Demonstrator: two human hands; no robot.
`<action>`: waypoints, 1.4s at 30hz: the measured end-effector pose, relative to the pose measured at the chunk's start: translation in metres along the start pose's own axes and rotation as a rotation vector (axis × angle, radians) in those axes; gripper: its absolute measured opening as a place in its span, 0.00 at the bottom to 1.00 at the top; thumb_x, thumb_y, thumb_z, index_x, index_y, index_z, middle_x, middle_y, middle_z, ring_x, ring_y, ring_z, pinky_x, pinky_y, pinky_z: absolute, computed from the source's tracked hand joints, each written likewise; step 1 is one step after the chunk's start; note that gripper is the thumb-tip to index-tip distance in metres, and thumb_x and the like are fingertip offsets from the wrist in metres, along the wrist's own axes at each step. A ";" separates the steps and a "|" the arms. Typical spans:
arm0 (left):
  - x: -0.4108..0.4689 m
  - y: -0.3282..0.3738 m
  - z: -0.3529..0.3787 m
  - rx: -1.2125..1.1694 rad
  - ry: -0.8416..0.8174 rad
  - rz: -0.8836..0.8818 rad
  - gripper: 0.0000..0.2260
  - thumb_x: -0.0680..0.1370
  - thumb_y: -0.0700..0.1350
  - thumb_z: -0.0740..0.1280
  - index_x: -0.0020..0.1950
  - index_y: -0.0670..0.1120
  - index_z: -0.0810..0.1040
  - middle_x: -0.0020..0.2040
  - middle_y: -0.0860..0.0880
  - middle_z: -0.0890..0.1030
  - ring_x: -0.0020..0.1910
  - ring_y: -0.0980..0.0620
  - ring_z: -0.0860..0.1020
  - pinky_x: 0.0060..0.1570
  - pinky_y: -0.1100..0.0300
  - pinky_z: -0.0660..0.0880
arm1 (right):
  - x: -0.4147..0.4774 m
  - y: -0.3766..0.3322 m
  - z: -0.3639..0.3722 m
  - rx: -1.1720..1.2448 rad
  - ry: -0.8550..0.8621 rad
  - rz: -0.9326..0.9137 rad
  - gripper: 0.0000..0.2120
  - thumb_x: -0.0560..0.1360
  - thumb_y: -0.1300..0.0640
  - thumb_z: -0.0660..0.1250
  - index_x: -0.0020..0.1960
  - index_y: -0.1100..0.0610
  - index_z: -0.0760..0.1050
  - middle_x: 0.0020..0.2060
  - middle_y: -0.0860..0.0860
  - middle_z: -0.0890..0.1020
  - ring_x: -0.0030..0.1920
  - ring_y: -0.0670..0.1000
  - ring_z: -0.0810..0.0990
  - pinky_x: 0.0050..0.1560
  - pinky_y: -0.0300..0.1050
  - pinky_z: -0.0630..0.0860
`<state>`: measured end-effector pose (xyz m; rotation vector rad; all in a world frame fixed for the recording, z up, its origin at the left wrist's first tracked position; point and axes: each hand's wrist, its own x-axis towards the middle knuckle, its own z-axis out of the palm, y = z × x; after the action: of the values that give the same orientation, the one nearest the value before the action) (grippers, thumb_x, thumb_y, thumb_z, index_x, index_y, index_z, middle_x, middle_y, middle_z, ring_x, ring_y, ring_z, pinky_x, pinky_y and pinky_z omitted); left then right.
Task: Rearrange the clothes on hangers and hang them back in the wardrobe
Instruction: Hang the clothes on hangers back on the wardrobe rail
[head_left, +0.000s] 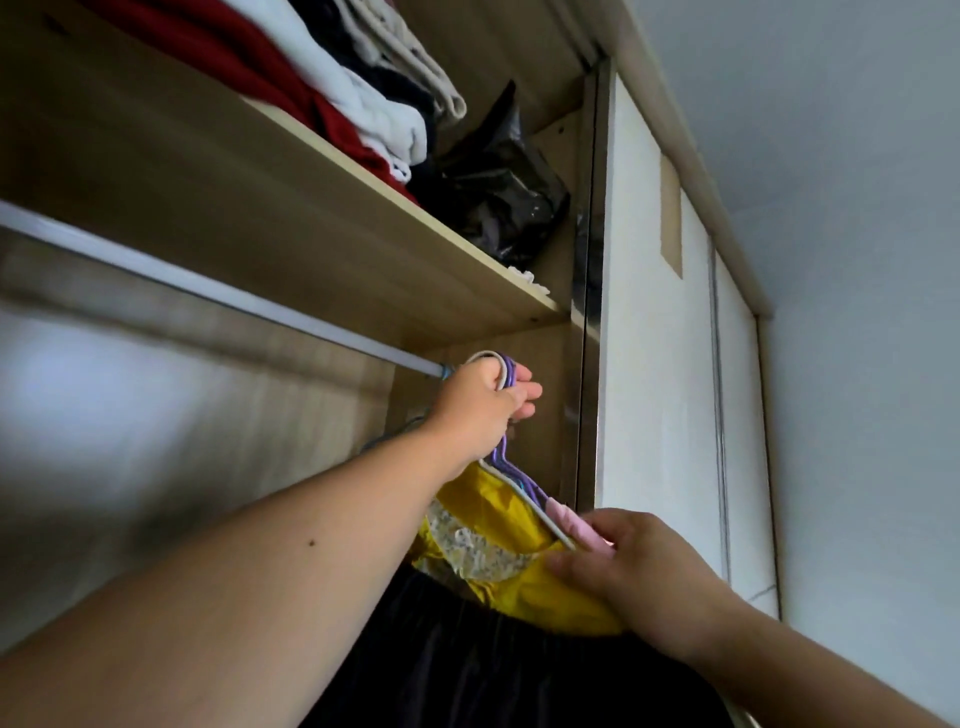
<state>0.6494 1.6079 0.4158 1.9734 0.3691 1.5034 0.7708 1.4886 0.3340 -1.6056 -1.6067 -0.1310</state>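
Wardrobe rail (208, 290) under shelf (322, 228), left hand (478, 410) gripping hangers (505, 370), right hand (636, 577) pinching yellow garment (488, 504)

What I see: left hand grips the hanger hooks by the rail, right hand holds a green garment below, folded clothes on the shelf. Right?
One error: the garment is yellow, not green, per the head view. The left hand grips the hanger hooks by the rail, right hand holds the yellow garment below, folded clothes on the shelf.
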 end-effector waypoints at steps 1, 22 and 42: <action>0.016 -0.008 -0.007 0.015 -0.005 -0.001 0.09 0.80 0.38 0.60 0.47 0.51 0.74 0.50 0.53 0.81 0.47 0.57 0.81 0.47 0.64 0.76 | 0.017 -0.002 0.006 0.023 0.003 0.000 0.11 0.71 0.45 0.70 0.47 0.52 0.81 0.39 0.49 0.84 0.41 0.48 0.82 0.44 0.45 0.78; 0.259 -0.129 -0.084 1.083 0.223 0.094 0.14 0.76 0.52 0.67 0.51 0.42 0.78 0.54 0.41 0.80 0.54 0.42 0.77 0.46 0.55 0.70 | 0.295 -0.003 0.088 -0.133 0.156 -0.022 0.05 0.70 0.50 0.69 0.43 0.51 0.79 0.31 0.45 0.77 0.35 0.43 0.75 0.30 0.38 0.68; 0.262 -0.158 -0.129 1.638 0.176 0.145 0.27 0.70 0.69 0.63 0.63 0.55 0.74 0.58 0.51 0.79 0.60 0.48 0.75 0.62 0.50 0.62 | 0.321 0.017 0.134 -0.177 -0.020 -0.173 0.17 0.74 0.46 0.65 0.62 0.44 0.75 0.55 0.42 0.80 0.54 0.42 0.75 0.50 0.36 0.67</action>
<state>0.6326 1.9164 0.5375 2.9622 2.0633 1.5389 0.7780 1.8222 0.4344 -1.6008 -1.7907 -0.3585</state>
